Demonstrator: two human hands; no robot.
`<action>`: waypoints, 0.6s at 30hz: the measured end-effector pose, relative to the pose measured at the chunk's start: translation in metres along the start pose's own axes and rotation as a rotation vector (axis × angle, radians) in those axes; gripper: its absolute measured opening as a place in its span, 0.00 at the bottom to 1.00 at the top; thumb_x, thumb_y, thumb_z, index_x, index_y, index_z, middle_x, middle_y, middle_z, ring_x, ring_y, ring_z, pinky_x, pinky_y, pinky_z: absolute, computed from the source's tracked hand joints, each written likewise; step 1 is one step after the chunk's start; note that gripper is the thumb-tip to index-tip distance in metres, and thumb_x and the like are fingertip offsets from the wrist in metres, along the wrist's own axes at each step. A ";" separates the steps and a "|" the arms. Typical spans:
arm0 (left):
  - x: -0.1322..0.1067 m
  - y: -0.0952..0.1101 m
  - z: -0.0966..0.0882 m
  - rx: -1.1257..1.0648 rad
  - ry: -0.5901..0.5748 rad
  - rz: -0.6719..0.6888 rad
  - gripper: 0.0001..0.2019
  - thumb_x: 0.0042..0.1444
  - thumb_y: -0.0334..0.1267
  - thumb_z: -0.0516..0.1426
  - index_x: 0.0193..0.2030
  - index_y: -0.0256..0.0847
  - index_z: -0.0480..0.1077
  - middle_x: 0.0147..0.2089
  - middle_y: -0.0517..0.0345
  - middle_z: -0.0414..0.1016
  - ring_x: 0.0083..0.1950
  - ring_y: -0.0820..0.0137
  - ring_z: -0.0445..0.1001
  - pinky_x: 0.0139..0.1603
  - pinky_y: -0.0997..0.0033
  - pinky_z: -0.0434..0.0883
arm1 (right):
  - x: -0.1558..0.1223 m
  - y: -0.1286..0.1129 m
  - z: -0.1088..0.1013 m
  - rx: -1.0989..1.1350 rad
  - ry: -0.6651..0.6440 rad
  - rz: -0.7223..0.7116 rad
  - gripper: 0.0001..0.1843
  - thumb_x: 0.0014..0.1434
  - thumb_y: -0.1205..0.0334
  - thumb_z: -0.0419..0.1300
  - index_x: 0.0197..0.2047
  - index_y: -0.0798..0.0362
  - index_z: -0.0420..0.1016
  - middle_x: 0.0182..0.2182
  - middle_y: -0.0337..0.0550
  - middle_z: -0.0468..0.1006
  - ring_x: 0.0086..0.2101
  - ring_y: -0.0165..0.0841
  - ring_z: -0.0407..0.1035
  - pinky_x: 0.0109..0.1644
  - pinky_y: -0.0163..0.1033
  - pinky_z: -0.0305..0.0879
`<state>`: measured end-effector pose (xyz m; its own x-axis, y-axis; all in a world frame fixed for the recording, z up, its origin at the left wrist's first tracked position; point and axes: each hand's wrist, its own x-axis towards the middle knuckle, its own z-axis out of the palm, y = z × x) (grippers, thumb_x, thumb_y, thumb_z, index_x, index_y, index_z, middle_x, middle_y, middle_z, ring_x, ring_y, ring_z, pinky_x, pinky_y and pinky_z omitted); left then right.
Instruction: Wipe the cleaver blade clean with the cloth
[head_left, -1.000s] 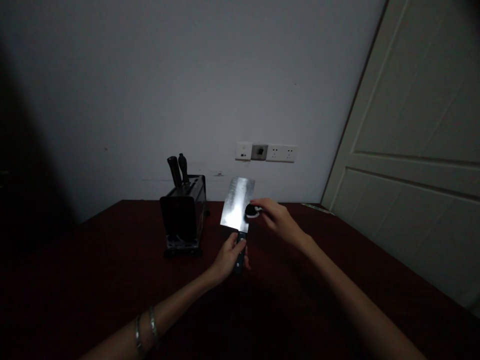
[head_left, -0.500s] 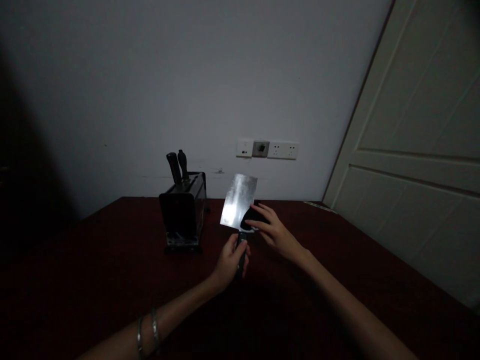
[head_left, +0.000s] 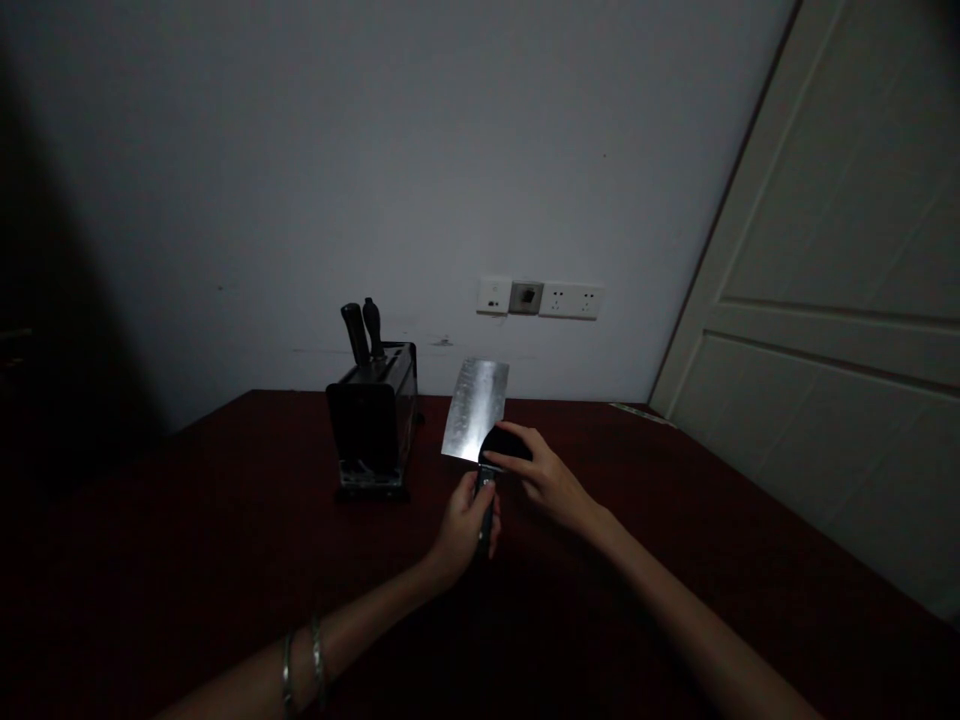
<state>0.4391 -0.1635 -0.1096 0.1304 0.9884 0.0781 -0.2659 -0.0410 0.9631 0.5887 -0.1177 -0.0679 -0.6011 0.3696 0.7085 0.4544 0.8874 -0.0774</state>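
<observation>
A cleaver [head_left: 474, 409] with a broad shiny blade stands upright above a dark red table [head_left: 225, 560]. My left hand [head_left: 463, 522] is wrapped round its dark handle from below. My right hand [head_left: 541, 476] pinches a small black object [head_left: 504, 442] and presses it against the blade's lower right edge, just above the handle. What the black object is I cannot make out in the dim light.
A black knife block [head_left: 371, 425] with two dark handles sticking out stands on the table left of the cleaver. Wall sockets [head_left: 540, 298] sit on the white wall behind. A pale door [head_left: 840, 300] fills the right side.
My right hand has slid the black object down the blade's right edge, from mid-blade to near the handle. The cleaver has stayed upright in my left hand.
</observation>
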 end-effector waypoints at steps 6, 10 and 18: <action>-0.001 0.000 0.000 -0.005 -0.013 -0.005 0.20 0.47 0.57 0.54 0.32 0.41 0.55 0.18 0.71 0.58 0.12 0.81 0.57 0.09 0.82 0.58 | -0.002 0.000 0.001 0.062 0.050 0.027 0.26 0.53 0.77 0.49 0.51 0.43 0.68 0.57 0.46 0.59 0.55 0.39 0.56 0.51 0.53 0.63; -0.002 -0.001 0.000 -0.018 -0.001 -0.005 0.21 0.46 0.57 0.55 0.32 0.42 0.55 0.19 0.71 0.59 0.12 0.81 0.57 0.08 0.82 0.58 | -0.003 0.001 0.002 0.057 0.053 -0.007 0.27 0.53 0.78 0.49 0.50 0.41 0.69 0.57 0.44 0.59 0.54 0.38 0.57 0.50 0.53 0.64; -0.005 -0.001 0.001 0.052 0.010 0.014 0.18 0.49 0.54 0.53 0.33 0.42 0.54 0.19 0.71 0.57 0.12 0.82 0.55 0.08 0.83 0.56 | -0.003 0.002 0.001 -0.059 -0.013 -0.057 0.30 0.52 0.77 0.52 0.53 0.37 0.65 0.59 0.42 0.56 0.54 0.39 0.56 0.50 0.54 0.62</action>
<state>0.4392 -0.1682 -0.1104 0.1175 0.9891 0.0890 -0.2176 -0.0618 0.9741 0.5905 -0.1164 -0.0710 -0.6355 0.3226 0.7014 0.4567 0.8896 0.0046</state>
